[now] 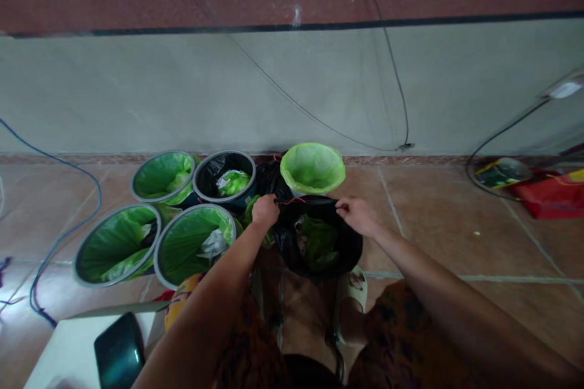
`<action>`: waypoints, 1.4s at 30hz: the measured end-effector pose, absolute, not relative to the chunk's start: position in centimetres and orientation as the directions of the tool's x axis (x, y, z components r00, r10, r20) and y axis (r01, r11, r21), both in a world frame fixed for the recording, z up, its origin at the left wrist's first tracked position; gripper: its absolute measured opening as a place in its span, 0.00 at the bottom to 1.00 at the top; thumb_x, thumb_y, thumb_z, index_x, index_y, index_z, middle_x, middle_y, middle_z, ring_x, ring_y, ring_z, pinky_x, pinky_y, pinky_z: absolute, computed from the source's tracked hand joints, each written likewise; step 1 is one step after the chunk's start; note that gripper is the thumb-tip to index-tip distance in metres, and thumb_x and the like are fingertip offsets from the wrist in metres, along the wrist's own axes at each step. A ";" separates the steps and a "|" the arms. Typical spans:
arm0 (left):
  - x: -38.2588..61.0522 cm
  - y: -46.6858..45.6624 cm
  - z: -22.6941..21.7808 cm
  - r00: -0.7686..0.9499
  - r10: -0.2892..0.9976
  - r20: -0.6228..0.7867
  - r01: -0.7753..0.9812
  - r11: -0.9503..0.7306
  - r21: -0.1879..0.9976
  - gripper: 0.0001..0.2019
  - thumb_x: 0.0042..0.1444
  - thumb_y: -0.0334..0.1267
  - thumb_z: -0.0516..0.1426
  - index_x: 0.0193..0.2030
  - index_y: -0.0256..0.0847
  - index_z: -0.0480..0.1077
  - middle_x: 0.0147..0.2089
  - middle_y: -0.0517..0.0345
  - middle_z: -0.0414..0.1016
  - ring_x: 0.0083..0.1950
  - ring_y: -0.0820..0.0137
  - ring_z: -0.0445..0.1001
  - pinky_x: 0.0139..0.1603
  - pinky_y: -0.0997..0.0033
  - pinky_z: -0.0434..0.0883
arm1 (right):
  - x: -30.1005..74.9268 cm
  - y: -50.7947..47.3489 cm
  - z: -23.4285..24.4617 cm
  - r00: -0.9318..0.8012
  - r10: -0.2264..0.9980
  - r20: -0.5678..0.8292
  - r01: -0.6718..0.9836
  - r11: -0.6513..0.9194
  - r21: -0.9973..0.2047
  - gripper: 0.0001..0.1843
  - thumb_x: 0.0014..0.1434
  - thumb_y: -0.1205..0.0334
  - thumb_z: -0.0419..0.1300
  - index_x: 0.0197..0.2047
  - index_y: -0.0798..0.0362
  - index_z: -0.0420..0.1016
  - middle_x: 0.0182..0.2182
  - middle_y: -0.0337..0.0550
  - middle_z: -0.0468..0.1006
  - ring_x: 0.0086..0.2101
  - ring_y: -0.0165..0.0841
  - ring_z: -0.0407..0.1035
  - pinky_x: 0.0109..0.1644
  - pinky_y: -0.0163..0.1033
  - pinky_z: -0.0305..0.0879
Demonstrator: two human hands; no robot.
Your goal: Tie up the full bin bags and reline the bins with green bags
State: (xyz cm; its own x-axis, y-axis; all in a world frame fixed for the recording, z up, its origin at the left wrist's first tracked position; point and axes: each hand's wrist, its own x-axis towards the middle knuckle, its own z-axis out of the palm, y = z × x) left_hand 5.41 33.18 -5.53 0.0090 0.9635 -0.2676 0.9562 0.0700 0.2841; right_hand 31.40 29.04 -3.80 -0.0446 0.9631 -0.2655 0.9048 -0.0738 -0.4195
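Note:
A black trash bag (349,243) stands open on the floor in front of me, with green plastic and pale scraps inside. My left hand (265,210) is closed on the bag's left rim, where a red drawstring (294,200) shows. My right hand (357,214) pinches the bag's right rim. Just behind the bag stands a bin with a light green liner (312,167).
Several grey-rimmed bins sit at the left, three lined in green (117,243) and one lined in black (224,177). A grey wall (292,91) with hanging cables runs behind. A blue cable (59,237) lies at far left. Red packaging (550,194) lies at right. A white box (73,346) sits near my left knee.

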 end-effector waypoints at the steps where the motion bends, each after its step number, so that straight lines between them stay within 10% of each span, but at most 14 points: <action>1: 5.4 33.1 -5.5 0.007 0.963 -0.271 0.956 0.073 0.285 0.15 0.58 0.32 0.51 0.47 0.41 0.76 0.49 0.48 0.78 0.52 0.61 0.74 0.52 0.67 0.68 | 30.9 28.0 -3.8 -0.154 0.939 -0.307 0.890 -0.004 -0.457 0.10 0.57 0.66 0.59 0.41 0.51 0.79 0.38 0.43 0.80 0.37 0.33 0.72 0.43 0.35 0.64; 7: 5.6 32.7 -5.6 0.019 0.960 -0.281 0.974 0.046 0.220 0.14 0.60 0.38 0.51 0.47 0.40 0.74 0.48 0.47 0.77 0.51 0.60 0.75 0.50 0.67 0.70 | 27.9 20.2 -5.7 -0.568 0.658 -0.495 0.822 0.422 -0.382 0.32 0.41 0.60 0.72 0.52 0.50 0.75 0.51 0.50 0.75 0.51 0.45 0.68 0.54 0.44 0.62; 12: 5.8 32.5 -5.7 0.049 0.962 -0.268 0.979 0.007 0.204 0.14 0.60 0.37 0.50 0.45 0.40 0.74 0.47 0.45 0.78 0.51 0.58 0.75 0.49 0.64 0.71 | 27.8 19.1 -8.1 -0.584 0.594 -0.553 0.800 0.538 -0.267 0.18 0.50 0.64 0.64 0.46 0.56 0.77 0.46 0.56 0.78 0.47 0.46 0.71 0.49 0.45 0.63; 21: 5.2 32.8 -6.2 0.078 0.962 -0.261 0.968 -0.011 0.251 0.15 0.57 0.33 0.49 0.44 0.40 0.76 0.48 0.47 0.78 0.51 0.60 0.75 0.51 0.65 0.71 | 29.3 23.7 -6.2 -0.483 0.750 -0.452 0.838 0.245 -0.488 0.13 0.61 0.62 0.54 0.31 0.54 0.79 0.26 0.41 0.77 0.28 0.29 0.67 0.31 0.33 0.53; 32: 5.5 33.0 -6.0 0.043 0.959 -0.279 0.957 0.041 0.287 0.16 0.57 0.32 0.48 0.42 0.39 0.76 0.46 0.47 0.79 0.50 0.61 0.76 0.50 0.67 0.70 | 30.6 24.9 -5.3 -0.362 0.813 -0.456 0.876 0.129 -0.466 0.12 0.59 0.62 0.54 0.31 0.54 0.78 0.25 0.41 0.76 0.27 0.30 0.66 0.32 0.34 0.54; 42: 5.6 33.5 -6.3 -0.004 0.939 -0.343 0.927 0.133 0.351 0.17 0.60 0.33 0.47 0.47 0.41 0.75 0.50 0.47 0.78 0.51 0.63 0.76 0.48 0.69 0.70 | 30.7 25.4 -3.4 -0.454 0.775 -0.439 0.610 -0.089 -0.787 0.11 0.55 0.60 0.58 0.40 0.55 0.77 0.23 0.39 0.76 0.25 0.28 0.68 0.30 0.33 0.59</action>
